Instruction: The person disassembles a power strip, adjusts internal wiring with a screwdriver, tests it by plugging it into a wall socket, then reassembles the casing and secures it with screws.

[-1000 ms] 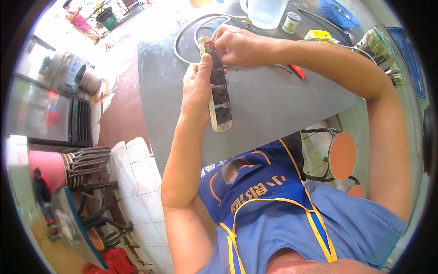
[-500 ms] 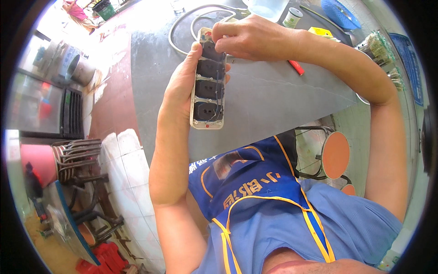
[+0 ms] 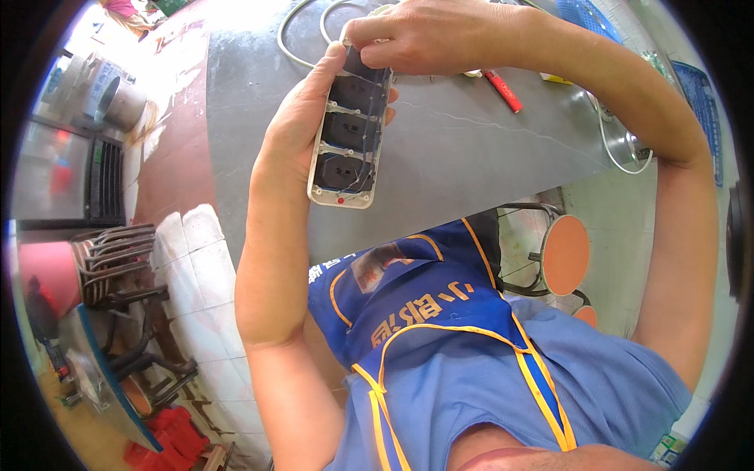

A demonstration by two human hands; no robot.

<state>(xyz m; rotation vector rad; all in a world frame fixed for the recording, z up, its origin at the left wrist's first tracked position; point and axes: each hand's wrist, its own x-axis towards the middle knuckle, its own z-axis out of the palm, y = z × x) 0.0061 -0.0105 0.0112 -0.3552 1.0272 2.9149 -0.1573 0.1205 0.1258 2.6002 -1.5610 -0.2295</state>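
My left hand (image 3: 302,110) grips an opened power strip (image 3: 345,145), thumb along its left edge and fingertips showing at the right. The strip is pale plastic with black socket blocks, thin wires along one side and a red part at the lower end. My right hand (image 3: 393,39) is bent over the upper end, fingers closed at it; what they pinch is hidden. A white cable (image 3: 297,55) loops behind the strip on the grey tabletop (image 3: 479,157). A red cylindrical object (image 3: 503,90) lies right of my hands.
Blue baskets (image 3: 589,23) sit at the back right. An orange stool (image 3: 565,255) stands below the table's edge. Stacked stools (image 3: 118,263), a pink bucket (image 3: 47,275) and a glass-door appliance (image 3: 67,177) are at left. A person in pink (image 3: 126,12) is partly visible far back.
Both hands and the strip have shifted up and left in the picture, along with the surroundings. The strip now shows its inner face more fully. My right fingers remain at its upper end.
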